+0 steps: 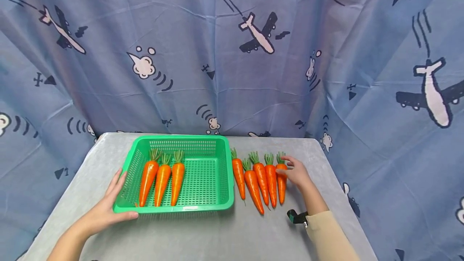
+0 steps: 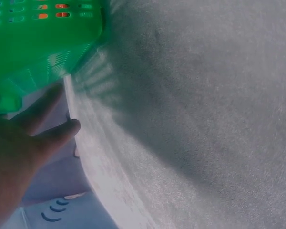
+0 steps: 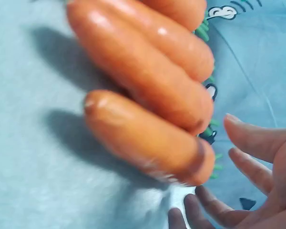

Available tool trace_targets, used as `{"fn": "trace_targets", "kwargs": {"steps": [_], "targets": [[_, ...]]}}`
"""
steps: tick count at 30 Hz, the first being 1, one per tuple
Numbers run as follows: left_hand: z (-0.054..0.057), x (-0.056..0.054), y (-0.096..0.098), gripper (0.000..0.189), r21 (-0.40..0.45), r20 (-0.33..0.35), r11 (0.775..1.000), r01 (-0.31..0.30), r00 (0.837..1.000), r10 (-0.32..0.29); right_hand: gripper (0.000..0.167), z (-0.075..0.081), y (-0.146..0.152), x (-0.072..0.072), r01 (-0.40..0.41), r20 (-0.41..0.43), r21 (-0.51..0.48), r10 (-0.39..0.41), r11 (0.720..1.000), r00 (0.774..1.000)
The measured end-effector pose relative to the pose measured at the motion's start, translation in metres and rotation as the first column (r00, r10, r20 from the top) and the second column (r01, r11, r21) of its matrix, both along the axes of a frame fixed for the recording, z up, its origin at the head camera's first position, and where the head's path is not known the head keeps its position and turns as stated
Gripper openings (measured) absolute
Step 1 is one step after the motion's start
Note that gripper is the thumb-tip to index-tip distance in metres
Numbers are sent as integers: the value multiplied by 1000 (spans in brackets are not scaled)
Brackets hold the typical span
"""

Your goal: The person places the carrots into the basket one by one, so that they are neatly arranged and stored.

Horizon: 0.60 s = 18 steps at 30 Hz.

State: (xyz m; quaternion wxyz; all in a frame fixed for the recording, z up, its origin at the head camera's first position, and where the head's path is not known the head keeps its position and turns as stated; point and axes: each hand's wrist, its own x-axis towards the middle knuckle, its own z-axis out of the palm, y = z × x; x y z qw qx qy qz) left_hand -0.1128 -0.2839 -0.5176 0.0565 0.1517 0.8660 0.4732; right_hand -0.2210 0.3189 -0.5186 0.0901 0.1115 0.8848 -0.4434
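A green plastic basket (image 1: 225,180) sits on the left half of the table with three carrots (image 1: 177,178) lying side by side in it. My left hand (image 1: 105,209) rests at its near left corner, thumb along the front and fingers spread along the left side. In the left wrist view, straight fingers (image 2: 57,133) show beside the basket wall (image 2: 47,47). Right of the basket lies a row of several carrots (image 1: 261,178) with green tops. At the rightmost carrot (image 3: 152,140), my right hand (image 1: 296,171) reaches over its top end, fingers spread and loosely bent around it.
A grey-white cloth (image 1: 174,237) covers the table. Behind and to the sides hangs a blue curtain (image 1: 188,51) printed with airplanes. A dark strap with a small device (image 1: 297,216) is on the right wrist by the beige sleeve (image 1: 328,235).
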Motion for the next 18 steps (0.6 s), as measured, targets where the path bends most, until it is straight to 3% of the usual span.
{"fn": "trace_targets", "kwargs": {"steps": [10,18], "targets": [[2,0,1,124,-14,1,1000,-2,1000,2,61,-22,10,5,-22,21,-96,24,995,1000],[2,0,1,125,-28,-4,1000,-6,1000,6,62,-11,9,1,-4,-8,-99,3,995,1000]]}}
